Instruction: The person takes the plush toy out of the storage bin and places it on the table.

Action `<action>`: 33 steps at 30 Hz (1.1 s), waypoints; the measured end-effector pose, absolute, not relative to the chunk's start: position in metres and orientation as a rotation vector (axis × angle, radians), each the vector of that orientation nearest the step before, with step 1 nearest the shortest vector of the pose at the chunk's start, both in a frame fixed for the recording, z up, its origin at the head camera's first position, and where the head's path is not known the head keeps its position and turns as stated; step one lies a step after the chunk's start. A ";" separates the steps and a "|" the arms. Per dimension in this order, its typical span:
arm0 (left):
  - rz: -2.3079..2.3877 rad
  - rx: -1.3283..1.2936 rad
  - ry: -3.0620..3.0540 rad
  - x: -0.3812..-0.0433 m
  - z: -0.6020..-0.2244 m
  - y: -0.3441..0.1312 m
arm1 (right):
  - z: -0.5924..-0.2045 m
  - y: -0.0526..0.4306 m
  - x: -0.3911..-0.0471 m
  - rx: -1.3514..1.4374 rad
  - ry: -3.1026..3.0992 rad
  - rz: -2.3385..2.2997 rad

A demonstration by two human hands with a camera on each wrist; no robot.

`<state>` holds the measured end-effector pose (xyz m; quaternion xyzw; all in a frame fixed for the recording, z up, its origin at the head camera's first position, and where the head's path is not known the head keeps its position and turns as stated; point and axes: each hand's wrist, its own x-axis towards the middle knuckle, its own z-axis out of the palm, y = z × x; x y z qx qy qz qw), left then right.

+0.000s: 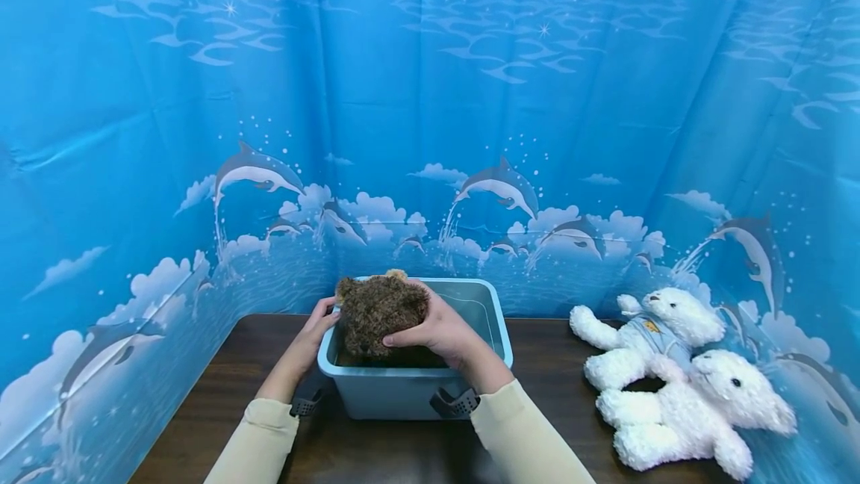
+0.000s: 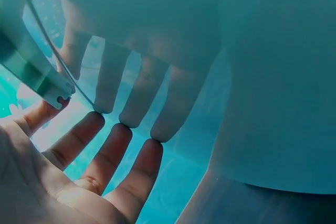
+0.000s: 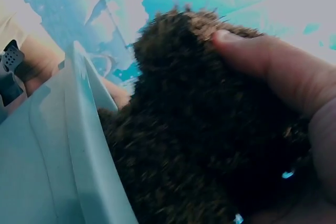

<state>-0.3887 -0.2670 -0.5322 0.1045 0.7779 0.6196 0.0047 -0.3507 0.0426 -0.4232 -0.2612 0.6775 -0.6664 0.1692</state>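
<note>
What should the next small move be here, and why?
Probably lower the brown plush toy deeper into the bin: the right hand holds it at the opening, partly above the rim, while the left hand touches the bin's outside and could steady it.

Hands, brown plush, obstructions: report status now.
Left hand touches the bin, left side. Right hand grips brown plush at the opening. No obstruction seen; two white plush bears lie right, apart from both hands.

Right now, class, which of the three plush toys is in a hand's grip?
The brown plush toy: the right hand holds it, while the two white plush toys lie untouched on the table.
</note>
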 end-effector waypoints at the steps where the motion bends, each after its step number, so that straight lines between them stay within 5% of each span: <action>1: 1.944 0.331 2.432 -0.389 -0.533 -0.267 | -0.421 0.044 -0.349 -0.765 1.922 -1.906; 18: 1.949 0.340 2.469 -0.389 -0.536 -0.266 | -0.353 0.090 -0.304 -1.146 1.916 -2.342; 33: 1.954 0.295 2.455 -0.391 -0.537 -0.267 | -0.321 0.163 -0.258 -0.900 2.050 -2.793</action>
